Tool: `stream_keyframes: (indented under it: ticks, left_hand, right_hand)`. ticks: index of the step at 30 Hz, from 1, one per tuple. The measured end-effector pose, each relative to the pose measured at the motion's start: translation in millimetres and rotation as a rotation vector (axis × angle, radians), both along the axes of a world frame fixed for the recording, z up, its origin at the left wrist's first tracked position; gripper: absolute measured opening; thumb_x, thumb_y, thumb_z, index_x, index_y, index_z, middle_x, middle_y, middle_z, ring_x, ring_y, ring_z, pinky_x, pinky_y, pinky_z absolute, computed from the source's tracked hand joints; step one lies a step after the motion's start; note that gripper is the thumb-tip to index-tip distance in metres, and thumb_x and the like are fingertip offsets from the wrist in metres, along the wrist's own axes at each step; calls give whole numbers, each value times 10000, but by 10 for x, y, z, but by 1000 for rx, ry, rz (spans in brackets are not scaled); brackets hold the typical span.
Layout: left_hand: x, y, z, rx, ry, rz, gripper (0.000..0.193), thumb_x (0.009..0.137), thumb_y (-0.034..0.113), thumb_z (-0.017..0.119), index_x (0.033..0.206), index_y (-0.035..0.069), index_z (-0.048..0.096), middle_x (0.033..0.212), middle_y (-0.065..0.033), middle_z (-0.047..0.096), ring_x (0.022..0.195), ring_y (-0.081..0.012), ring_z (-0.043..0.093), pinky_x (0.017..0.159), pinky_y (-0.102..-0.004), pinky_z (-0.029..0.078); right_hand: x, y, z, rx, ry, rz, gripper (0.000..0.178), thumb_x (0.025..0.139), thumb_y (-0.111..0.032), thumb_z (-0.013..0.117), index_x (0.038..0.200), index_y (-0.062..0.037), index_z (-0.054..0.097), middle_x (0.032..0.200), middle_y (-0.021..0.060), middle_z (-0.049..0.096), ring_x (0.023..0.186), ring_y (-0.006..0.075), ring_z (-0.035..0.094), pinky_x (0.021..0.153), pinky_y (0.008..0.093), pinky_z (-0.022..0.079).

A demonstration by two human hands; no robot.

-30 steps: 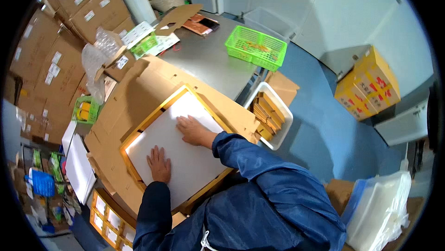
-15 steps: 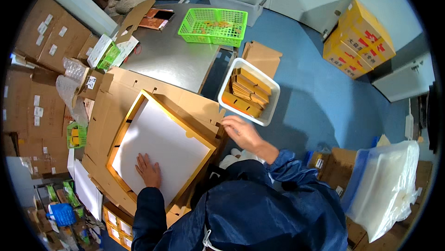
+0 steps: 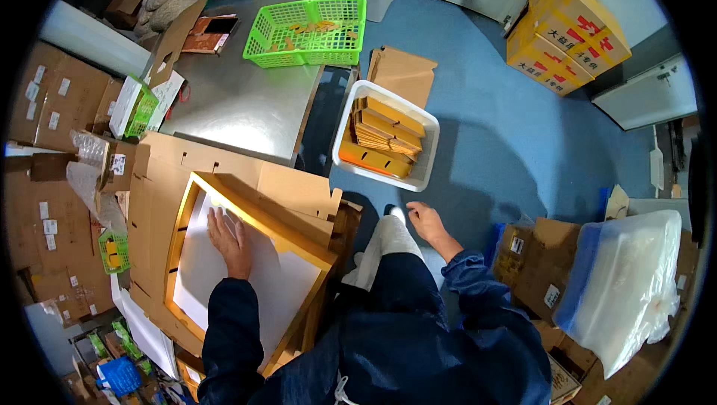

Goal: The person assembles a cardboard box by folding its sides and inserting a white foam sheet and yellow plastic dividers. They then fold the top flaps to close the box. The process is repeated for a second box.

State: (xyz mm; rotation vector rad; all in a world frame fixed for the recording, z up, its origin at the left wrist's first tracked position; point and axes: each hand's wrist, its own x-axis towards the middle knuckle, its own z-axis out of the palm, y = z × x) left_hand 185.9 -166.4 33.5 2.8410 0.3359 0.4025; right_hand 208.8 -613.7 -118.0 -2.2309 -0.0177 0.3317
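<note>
Blue flooring (image 3: pixel 485 169) fills much of the centre and right of the frame, with a steel table (image 3: pixel 258 102) at upper left and stacked brown cartons (image 3: pixel 67 218) along the left edge. Below the table, left of centre, flattened corrugated cardboard (image 3: pixel 160 173) is spread out, and over it lies a yellow wooden frame (image 3: pixel 299 244) set at a slant, bordering a white sheet (image 3: pixel 287 285). On the upper part of that sheet rests the left hand (image 3: pixel 230 242) — palm down, fingers extended and slightly parted, gripping nothing. Near the centre of the frame the right hand (image 3: pixel 427 222) hangs above the floor, well apart from the wooden frame, its fingers curled inward; whether something small is tucked inside, I cannot tell. Just above it in the view stands a white plastic tub (image 3: pixel 431 143) holding stacked yellow-brown strips (image 3: pixel 385 128), with a piece of brown cardboard (image 3: pixel 403 72) beyond its far side. A bright green slatted basket (image 3: pixel 299 57) sits on the table's right end, small tan pieces (image 3: pixel 314 27) scattered inside. Yellow-taped cartons (image 3: pixel 567 39) stand at upper right — and a clear plastic-wrapped stack (image 3: pixel 627 285) lies at lower right.
</note>
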Motion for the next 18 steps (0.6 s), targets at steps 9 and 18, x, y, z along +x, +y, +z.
stream_keyframes:
  ticks: [9,18]
  left_hand:
    - [-316,304,-812,-961,-120,498,515,1003,346,404,1421,73,274,1286,-93,438,1194,-210,425,1024,-331,373]
    - [-345,-108,-1067,-650,129,854,516,996,340,415,1417,73,283,1294,-98,433,1202,-220,418,1029,-337,363]
  right_hand:
    - [1268,283,-1712,-163,277,249,427,845,-62,490,1255,59,476,1331,247,465,1231,374,456,1023,402,400]
    - [2270,772,-3596,-304,375,468,517,891,-91,389,1390,37,341,1486,220,289,1387,335,258,1092,384,327]
